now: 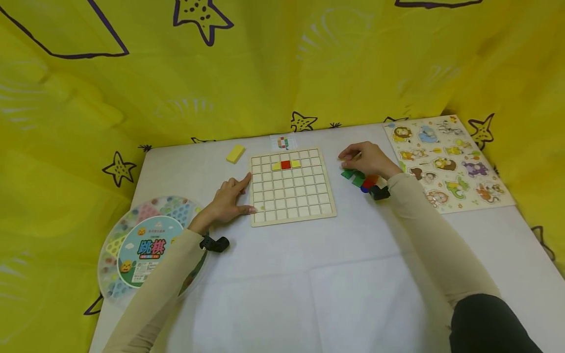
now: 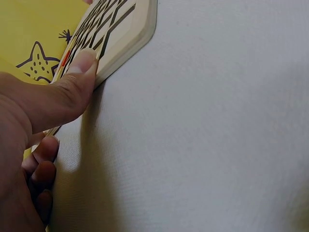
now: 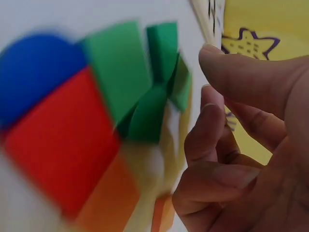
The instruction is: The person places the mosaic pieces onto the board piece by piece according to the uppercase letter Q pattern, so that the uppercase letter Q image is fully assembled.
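Note:
A pale wooden grid board [image 1: 293,191] lies on the table, bearing a red square [image 1: 286,164] with a yellow piece on either side. My left hand [image 1: 229,200] rests at its left edge, thumb and index finger spread apart. In the left wrist view the thumb [image 2: 72,92] touches the board's rim. My right hand [image 1: 365,158] is over a pile of coloured pieces right of the board. The right wrist view shows green pieces [image 3: 120,67], a red piece [image 3: 63,145], a blue round piece [image 3: 38,72] and an orange one [image 3: 108,193]. Nothing shows between the bent right fingers.
A small pattern card [image 1: 283,142] lies behind the board, and a yellow block [image 1: 236,154] is to its left. At the left sits a round board game package [image 1: 150,250], partly under the left forearm. An animal puzzle sheet [image 1: 448,164] lies at the right.

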Action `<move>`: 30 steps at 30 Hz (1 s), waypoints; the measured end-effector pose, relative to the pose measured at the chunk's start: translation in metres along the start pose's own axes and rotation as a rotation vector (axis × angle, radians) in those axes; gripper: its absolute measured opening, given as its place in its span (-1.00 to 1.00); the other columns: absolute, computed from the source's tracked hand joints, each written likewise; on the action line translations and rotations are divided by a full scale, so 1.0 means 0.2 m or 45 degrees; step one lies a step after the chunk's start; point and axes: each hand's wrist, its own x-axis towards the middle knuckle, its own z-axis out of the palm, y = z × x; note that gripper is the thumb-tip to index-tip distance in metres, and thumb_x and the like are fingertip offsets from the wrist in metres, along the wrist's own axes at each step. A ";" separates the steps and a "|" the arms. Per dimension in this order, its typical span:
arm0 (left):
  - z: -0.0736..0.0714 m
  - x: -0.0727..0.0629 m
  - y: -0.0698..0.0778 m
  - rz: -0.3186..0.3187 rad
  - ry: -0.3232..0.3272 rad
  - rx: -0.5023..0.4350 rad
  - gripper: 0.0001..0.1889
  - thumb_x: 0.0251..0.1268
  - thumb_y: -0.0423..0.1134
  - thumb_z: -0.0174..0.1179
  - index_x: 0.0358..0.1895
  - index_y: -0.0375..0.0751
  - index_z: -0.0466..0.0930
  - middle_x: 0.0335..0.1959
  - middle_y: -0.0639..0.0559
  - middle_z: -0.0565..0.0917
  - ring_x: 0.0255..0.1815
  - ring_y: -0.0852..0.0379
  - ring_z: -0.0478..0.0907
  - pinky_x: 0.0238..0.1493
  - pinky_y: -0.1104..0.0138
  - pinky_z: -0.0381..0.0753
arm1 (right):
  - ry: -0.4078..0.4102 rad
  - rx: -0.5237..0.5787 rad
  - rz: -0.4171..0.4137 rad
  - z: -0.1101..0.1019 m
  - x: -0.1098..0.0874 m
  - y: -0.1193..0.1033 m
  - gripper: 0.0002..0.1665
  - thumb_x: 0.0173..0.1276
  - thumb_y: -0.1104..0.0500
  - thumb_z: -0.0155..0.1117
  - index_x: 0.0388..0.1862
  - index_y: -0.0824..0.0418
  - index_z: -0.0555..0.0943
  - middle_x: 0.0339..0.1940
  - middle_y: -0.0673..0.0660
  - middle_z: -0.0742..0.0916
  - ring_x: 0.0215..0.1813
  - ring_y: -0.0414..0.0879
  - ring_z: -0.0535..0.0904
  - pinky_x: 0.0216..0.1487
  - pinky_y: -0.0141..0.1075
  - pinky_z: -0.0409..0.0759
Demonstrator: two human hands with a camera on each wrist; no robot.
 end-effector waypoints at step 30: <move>0.01 -0.01 -0.01 0.013 0.016 0.002 0.05 0.36 -0.09 0.48 0.74 -0.21 -0.03 -0.01 -0.15 0.42 -0.04 -0.07 0.21 0.03 0.15 0.10 | 0.069 -0.024 -0.038 0.01 -0.05 0.05 -0.68 0.55 0.18 0.33 0.14 0.34 0.61 -0.05 0.36 0.71 -0.13 0.10 0.62 -0.19 -0.29 0.52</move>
